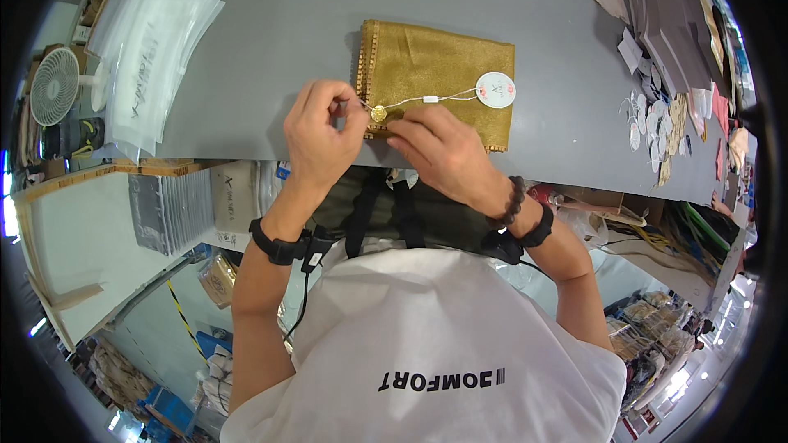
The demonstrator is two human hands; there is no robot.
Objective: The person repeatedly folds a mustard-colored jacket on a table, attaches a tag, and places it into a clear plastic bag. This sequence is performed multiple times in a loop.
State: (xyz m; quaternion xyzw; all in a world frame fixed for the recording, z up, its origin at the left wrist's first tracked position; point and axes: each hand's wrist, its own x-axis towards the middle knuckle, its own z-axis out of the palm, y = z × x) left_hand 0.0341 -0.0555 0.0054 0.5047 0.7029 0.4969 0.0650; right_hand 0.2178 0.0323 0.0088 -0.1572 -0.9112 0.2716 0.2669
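Note:
A folded gold cloth (pixel 443 64) with a patterned trim along its left edge lies on the grey table. On its right part rests a round white hang tag (pixel 496 90) bearing writing, its white string (pixel 403 101) running left across the cloth through a small white clasp. My left hand (pixel 326 129) pinches near the string's left end at the cloth's edge, thumb and forefinger together. Just right of it, a small gold round piece (pixel 378 113) lies by the lower left corner. My right hand (pixel 440 151) has its fingertips on the cloth's lower edge; what they grip is hidden.
Clear plastic bags (pixel 154 61) are stacked at the table's left. Toward the right lie grey sheets (pixel 671 31) and a heap of white tags (pixel 655 123). A white fan (pixel 55 86) stands at far left. Packed shelves (pixel 184 209) sit below the table.

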